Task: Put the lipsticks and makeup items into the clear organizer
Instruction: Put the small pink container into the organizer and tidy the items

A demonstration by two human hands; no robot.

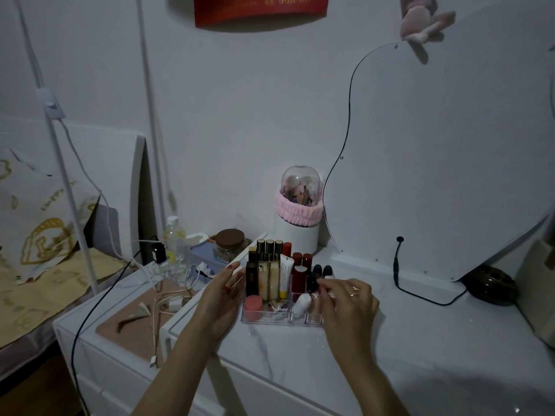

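The clear organizer (264, 319) stands on the white marble-look dresser top (405, 349). Its back slots hold several upright lipsticks (301, 262) in red, gold and black, plus a white tube with a yellow cap (285, 276). A pink round pot (253, 306) and a small white bottle (301, 304) lie in the front trays. My left hand (220, 298) rests flat against the organizer's left side, fingers straight. My right hand (350, 304) is at the organizer's right end, its fingertips pinching a dark lipstick (313, 282) at the slots.
A white brush holder with a clear dome and pink band (297, 211) stands behind the organizer. A large mirror (444, 163) leans at the right, its black cable (420, 297) trailing over the top. To the left are a brown-lidded jar (229, 244), a water bottle (174, 247) and cables (168, 298).
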